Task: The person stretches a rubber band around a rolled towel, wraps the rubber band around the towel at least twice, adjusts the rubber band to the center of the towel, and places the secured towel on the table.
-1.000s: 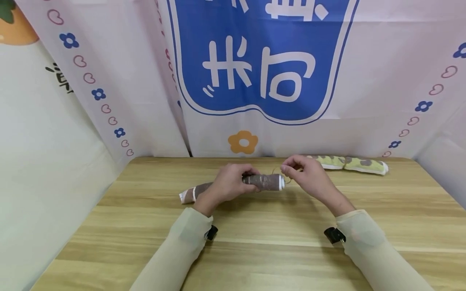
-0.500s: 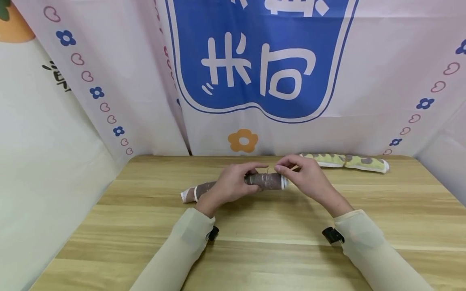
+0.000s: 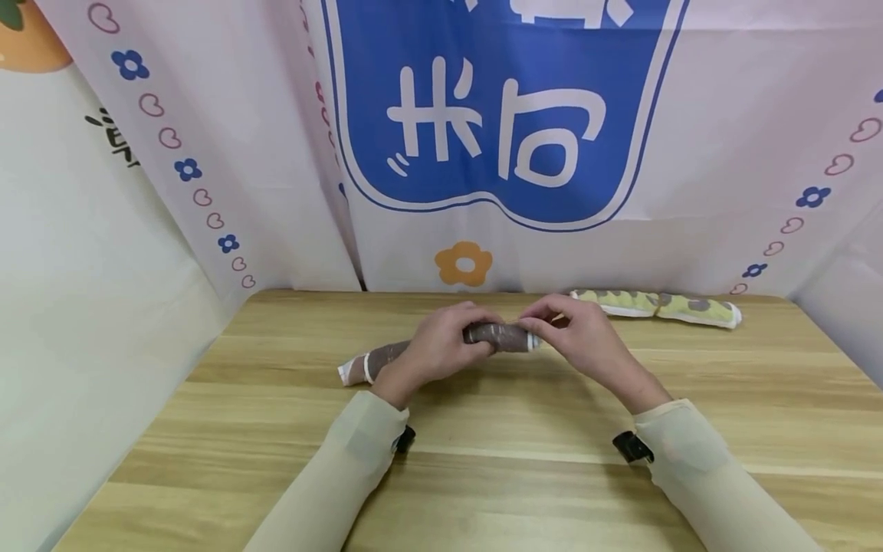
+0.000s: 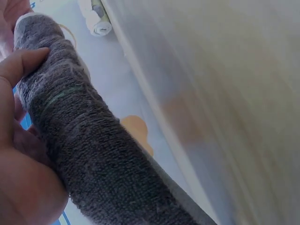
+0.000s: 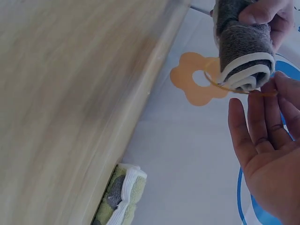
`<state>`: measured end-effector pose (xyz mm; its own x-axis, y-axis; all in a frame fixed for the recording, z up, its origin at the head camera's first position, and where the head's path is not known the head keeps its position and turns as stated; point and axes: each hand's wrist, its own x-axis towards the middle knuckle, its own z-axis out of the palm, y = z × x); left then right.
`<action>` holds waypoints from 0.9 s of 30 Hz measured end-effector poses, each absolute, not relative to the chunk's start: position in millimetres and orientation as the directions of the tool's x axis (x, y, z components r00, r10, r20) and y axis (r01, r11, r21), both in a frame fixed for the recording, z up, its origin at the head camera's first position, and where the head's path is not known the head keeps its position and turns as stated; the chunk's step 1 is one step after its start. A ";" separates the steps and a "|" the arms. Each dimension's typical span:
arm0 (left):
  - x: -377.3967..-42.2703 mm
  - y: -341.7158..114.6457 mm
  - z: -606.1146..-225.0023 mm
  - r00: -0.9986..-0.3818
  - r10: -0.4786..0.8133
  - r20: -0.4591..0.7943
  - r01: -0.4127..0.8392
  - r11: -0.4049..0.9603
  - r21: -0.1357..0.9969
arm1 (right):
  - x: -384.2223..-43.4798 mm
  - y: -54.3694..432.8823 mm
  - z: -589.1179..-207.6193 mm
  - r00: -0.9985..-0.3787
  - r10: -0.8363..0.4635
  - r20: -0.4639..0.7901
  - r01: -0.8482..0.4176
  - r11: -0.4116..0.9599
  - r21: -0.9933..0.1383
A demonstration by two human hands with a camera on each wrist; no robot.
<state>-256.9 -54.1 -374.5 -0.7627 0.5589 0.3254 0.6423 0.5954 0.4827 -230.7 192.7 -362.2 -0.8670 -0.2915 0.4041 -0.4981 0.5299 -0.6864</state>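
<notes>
Rolled brown towel (image 3: 509, 338), toward worktop (image 3: 524, 475) back edge, left of centre; left hand (image 3: 444, 343) fingers gripping it. Right hand (image 3: 579, 334), pinching thin orange band (image 5: 222, 88), closer to towel's end than a second ago; banding apparently under way.

Head view looked forward and down over a pale wood-grain table (image 3: 524, 491), left wrist view ran close along a grey-brown terry-cloth roll (image 4: 108, 150), right wrist view faced its spiral end (image 5: 248, 72), all three shared the roll.
</notes>
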 end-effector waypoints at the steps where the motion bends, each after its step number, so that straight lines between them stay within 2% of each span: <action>1: -257.3 -55.0 -374.5 -0.769 0.549 0.327 0.635 0.597 0.490 | -230.5 193.2 -362.0 -0.871 -0.286 0.400 -0.492 0.536 -0.686; 8: -260.1 -61.5 -370.2 -0.778 0.496 0.385 0.627 0.582 0.517 | -230.7 196.2 -360.1 -0.882 -0.255 0.396 -0.467 0.585 -0.663; 20: -262.8 -63.7 -371.1 -0.768 0.401 0.500 0.627 0.629 0.460 | -229.9 194.4 -361.6 -0.921 -0.245 0.303 -0.390 0.623 -0.678; 27: -261.4 -62.5 -375.5 -0.783 0.311 0.539 0.586 0.658 0.472 | -224.0 184.1 -362.4 -0.898 -0.281 0.339 -0.440 0.581 -0.684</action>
<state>-261.4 -62.5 -375.5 -0.7829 0.3113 0.5386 0.5865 0.6581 0.4721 -224.0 184.1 -362.4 -0.8978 -0.2813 0.3389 -0.4404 0.5812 -0.6843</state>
